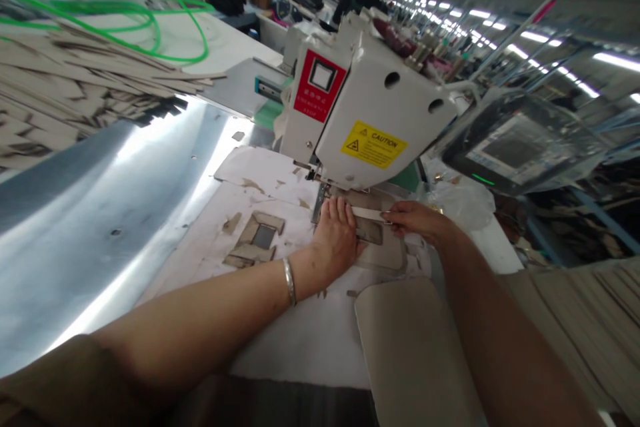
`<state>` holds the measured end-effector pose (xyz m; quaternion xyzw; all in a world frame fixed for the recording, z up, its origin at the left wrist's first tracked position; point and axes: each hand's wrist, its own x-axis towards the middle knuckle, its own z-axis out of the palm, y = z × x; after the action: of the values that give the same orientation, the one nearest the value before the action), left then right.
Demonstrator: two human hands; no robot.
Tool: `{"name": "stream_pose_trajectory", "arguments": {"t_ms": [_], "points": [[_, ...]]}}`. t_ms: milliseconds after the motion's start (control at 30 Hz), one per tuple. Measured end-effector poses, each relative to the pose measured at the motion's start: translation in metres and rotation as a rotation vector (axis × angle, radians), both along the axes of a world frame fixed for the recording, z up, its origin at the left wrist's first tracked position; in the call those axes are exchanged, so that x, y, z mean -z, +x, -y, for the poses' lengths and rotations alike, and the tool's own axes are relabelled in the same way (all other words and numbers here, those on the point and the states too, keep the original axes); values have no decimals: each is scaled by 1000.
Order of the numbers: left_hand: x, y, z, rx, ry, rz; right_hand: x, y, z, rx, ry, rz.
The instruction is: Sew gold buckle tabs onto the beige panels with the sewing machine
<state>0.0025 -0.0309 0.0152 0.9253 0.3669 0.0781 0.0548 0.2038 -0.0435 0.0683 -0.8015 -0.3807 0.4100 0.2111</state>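
Note:
In the head view, my left hand (337,230) lies flat with its fingers stretched out, pressing near the left end of a narrow pale strip (369,214). My right hand (413,219) is closed in a pinch on the strip's other end; a small shiny bit shows at those fingertips, too small to name. Beneath both hands is a beige panel (387,259) with a rectangular cutout frame. The sewing machine head (370,100) stands just beyond my fingers. My left fingers and palm hide part of the panel.
Stacked beige strips (45,93) and a green hose (185,7) lie at the left. A taped rectangular guide (260,235) is on the white sheet. Another beige panel (410,340) sits near me. A plastic-wrapped control screen (515,147) stands right, above more stacked panels (590,320).

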Motion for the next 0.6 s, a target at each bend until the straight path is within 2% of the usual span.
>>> {"name": "stream_pose_trajectory", "arguments": {"t_ms": [167,267,400,600], "points": [[0,0,0,8,-18,-16,2,3,9,84,107,-245],[-1,-1,1,1,-17,-9,12,7,13,130,148,-273],[-2,-1,1,-1,-13,-12,22,10,17,165,142,-273],[-2,0,1,3,-21,-29,16,8,13,224,66,-324]]}}
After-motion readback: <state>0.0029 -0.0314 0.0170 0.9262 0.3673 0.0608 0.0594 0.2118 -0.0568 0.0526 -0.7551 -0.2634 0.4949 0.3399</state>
